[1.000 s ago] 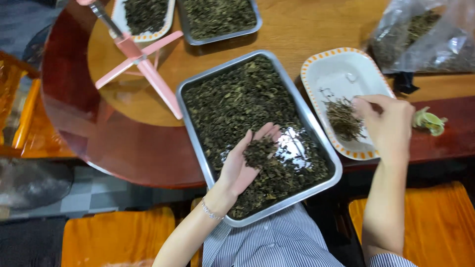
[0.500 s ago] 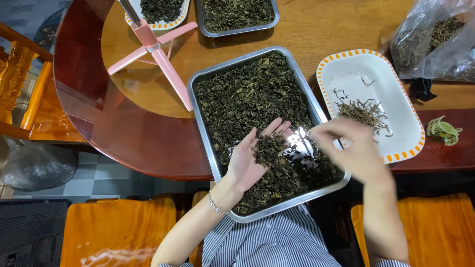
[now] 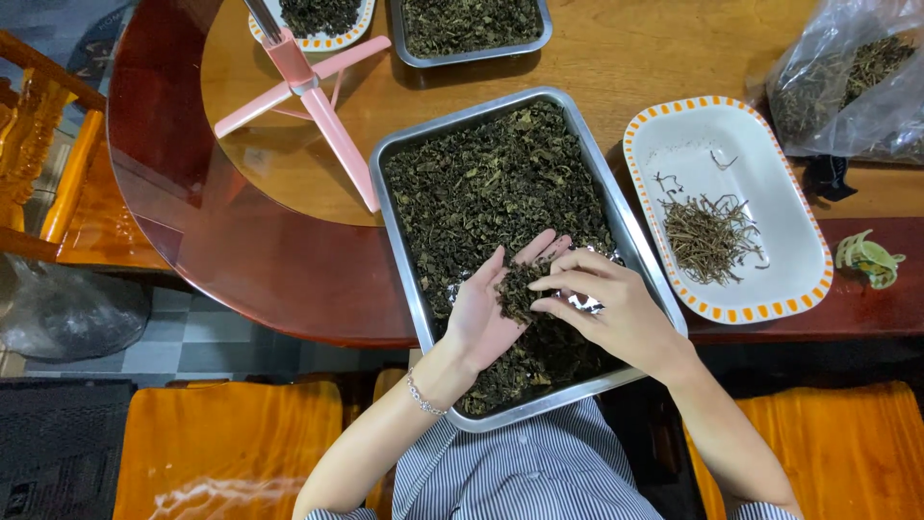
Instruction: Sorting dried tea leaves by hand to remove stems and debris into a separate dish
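A metal tray (image 3: 397, 207) full of dark dried leaves (image 3: 491, 183) lies in front of me on the wooden table. My left hand (image 3: 486, 308) is held palm up over the near part of the tray, cupping a small heap of the leaves. My right hand (image 3: 606, 303) hovers just beside it, fingertips pinching into that heap. To the right stands a white oval dish (image 3: 760, 164) with an orange-patterned rim, holding a small pile of thin dried stems (image 3: 709, 236).
A pink tripod stand (image 3: 313, 101) stands at the left of the tray. A second metal tray (image 3: 472, 29) and a small dish (image 3: 322, 19) of leaves sit at the far edge. A clear plastic bag (image 3: 847, 87) of leaves lies far right. Orange wooden chairs (image 3: 221, 438) flank me.
My right hand left the white dish and came across to my left palm over the tray. The left hand stayed cupped with leaves in it.
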